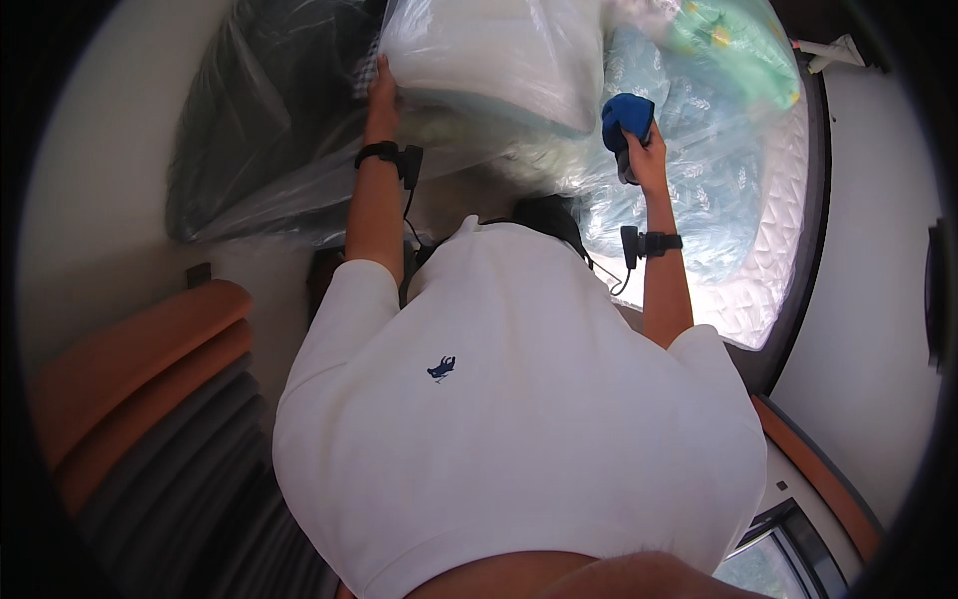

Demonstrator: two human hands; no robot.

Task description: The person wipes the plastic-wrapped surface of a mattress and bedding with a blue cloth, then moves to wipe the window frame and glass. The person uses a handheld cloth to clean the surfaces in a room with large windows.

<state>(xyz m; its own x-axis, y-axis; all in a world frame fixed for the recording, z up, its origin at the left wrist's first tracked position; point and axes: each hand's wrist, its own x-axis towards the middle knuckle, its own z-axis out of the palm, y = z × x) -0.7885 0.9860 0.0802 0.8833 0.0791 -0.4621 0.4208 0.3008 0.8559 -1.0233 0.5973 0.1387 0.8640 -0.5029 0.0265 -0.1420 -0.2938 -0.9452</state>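
1. The left hand [382, 88] reaches up and forward, fingers pressed flat against the left edge of a large clear plastic bag of white bedding [499, 55]; whether the fingers curl around the plastic cannot be told from here.
2. That bag sits at the top of the view, resting over a heap of further plastic-wrapped bedding.
3. The right hand [644, 150] is closed around a blue cloth [628, 117], which bunches above the fist; a grey part of it hangs just below the blue.
4. The blue cloth is held up just beside the right edge of the white bedding bag, over a pale blue patterned quilt in plastic [699, 170].
5. A green patterned bundle in plastic [738, 45] lies further back on the right.
6. All of these lie on a white quilted mattress [773, 250], brightly lit along its right rim.
7. A dark plastic bag [259, 110] lies to the left of the left forearm.
8. Each wrist carries a black band with a small device; the person wears a white shirt [499, 429].
9. An orange padded edge [140, 349] curves at the lower left.
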